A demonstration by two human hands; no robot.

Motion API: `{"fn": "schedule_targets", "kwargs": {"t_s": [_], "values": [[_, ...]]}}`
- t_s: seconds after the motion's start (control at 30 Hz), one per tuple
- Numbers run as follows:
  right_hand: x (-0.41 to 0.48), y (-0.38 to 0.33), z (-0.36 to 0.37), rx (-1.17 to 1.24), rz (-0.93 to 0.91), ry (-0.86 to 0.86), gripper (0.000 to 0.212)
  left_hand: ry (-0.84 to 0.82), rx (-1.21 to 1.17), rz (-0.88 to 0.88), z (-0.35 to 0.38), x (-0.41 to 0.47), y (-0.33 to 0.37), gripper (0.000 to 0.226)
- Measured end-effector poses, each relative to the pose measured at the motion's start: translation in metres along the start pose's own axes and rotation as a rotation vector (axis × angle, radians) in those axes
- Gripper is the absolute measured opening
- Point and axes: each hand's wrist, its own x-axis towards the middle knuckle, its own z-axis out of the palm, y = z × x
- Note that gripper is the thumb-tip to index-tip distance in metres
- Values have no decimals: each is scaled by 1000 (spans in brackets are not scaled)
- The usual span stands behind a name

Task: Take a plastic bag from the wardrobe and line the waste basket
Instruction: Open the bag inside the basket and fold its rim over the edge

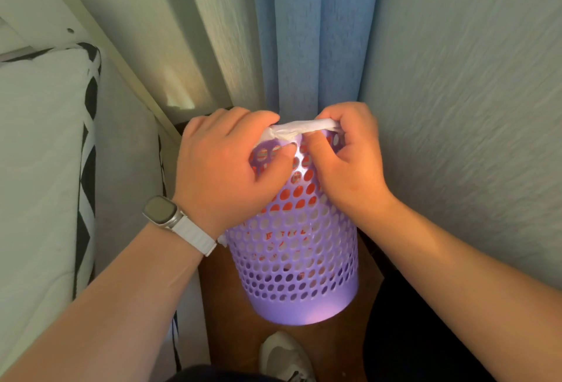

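- Head view: our left hand (225, 166) and right hand (349, 156) sit close together, and with both we pinch the rolled edge of the thin white plastic bag (301, 128).
- It lies inside the purple perforated plastic waste basket (293, 263), folded over its rim.
- The basket stands on brown floor (226, 305) beside a blue curtain (313, 32).

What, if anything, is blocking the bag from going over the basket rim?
Nothing visible: the left hand and right hand grip the white bag right at the purple basket's rim.
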Motion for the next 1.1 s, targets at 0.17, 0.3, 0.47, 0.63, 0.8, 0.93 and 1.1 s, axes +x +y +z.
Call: {"fn": "schedule_targets", "kwargs": {"t_s": [0.17,0.3,0.47,0.63,0.8,0.93,1.1], "values": [[-5,-11,6,-30,23,1,11,-1,-20,-26,2,2,-1,28],[-5,-15,6,-65,57,-53,11,9,-32,-51,5,0,-6,24],[3,-8,-4,-37,-88,-90,31,26,-33,-80,5,-3,-11,25],[15,14,-17,-23,-107,-119,38,40,-87,-93,4,-4,-18,24],[12,14,-14,29,-11,-95,28,41,-138,-106,5,-5,-18,27],[8,8,-10,16,24,-38,20,18,-147,-94,7,-5,-19,21],[5,3,-8,-122,-42,-10,19,-30,-21,-26,7,-5,-14,25]]}}
